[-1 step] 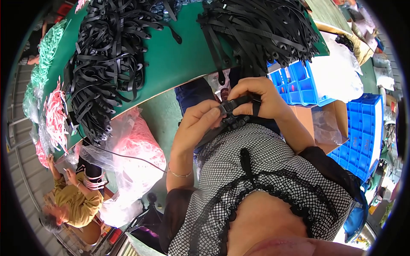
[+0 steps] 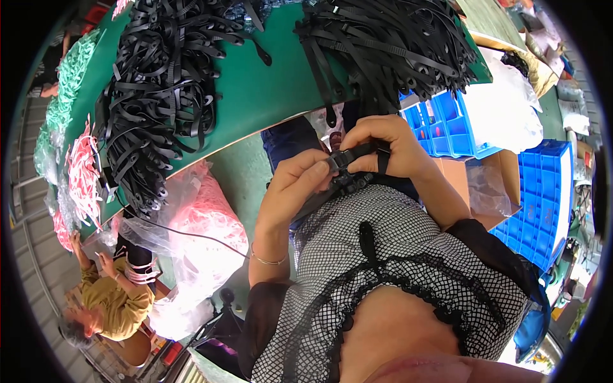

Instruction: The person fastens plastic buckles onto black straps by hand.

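Left hand [image 2: 297, 182] pinches black buckle [image 2: 338, 161], right hand [image 2: 399, 150] grips black strap [image 2: 363, 150], both just off near edge of tabletop [image 2: 262, 83]. Loosened pinch could let strap twist! Strap pile [image 2: 396, 51] overhangs same edge; stray knock might drag it down.

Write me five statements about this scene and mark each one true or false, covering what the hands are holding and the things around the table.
1. The left hand pinches a dark buckle-like piece. True.
2. The right hand is empty. False: it holds a black strap.
3. Heaps of black straps lie on the green table. True.
4. The bracelet is on the right wrist. False: the bracelet is on the left wrist.
5. The crates at the picture's right are red. False: those crates are blue.
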`<state>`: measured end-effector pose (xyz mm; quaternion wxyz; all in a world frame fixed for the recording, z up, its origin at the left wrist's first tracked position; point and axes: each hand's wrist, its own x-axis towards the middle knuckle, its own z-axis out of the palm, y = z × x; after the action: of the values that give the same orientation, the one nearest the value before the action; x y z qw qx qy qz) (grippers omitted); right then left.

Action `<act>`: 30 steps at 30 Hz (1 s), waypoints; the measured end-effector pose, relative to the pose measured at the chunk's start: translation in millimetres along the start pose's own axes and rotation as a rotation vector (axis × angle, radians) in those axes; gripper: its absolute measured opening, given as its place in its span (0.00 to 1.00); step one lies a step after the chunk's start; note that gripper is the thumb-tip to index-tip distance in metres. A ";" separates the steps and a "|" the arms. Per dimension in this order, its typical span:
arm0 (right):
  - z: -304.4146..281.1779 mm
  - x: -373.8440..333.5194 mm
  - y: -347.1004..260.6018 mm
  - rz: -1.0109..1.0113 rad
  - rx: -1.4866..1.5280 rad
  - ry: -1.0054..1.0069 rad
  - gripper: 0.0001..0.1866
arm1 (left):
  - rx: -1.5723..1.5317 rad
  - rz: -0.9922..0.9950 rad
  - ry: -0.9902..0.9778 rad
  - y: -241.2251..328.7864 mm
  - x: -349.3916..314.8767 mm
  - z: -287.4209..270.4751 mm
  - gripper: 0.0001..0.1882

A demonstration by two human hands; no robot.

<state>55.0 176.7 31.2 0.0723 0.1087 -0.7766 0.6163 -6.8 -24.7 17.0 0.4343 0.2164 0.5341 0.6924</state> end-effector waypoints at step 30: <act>-51.6 -9.7 -27.2 0.146 -0.462 -0.075 0.11 | 1.066 -0.234 -0.110 -61.2 -65.5 -57.8 0.17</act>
<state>70.3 221.8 66.4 0.0217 0.0558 -0.9049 0.4214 6.4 -107.9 -48.4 0.3660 0.3814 0.8079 0.2606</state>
